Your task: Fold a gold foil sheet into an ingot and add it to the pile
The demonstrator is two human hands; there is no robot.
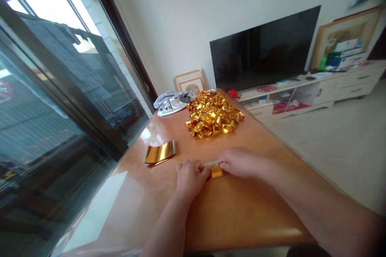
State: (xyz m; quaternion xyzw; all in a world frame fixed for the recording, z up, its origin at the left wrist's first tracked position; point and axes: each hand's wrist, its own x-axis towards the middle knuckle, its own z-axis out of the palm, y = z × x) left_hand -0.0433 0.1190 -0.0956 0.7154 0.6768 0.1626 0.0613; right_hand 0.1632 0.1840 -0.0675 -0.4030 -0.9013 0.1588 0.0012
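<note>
Between my two hands, low over the brown table, is a small sheet of gold foil paper with a pale strip along its far edge. My left hand has its curled fingers on the sheet's left end. At the right end, my right hand pinches it with thumb and fingers. Parts of the sheet lie hidden under the fingers. To the left rests a stack of flat gold foil sheets, slightly curved. Farther back is a large heap of folded gold foil pieces.
Grey and white cloth lies at the table's far left corner. A white sheet covers part of the near left edge. Beyond the table stand a white TV cabinet, a television and a small picture frame. Glass doors flank the left.
</note>
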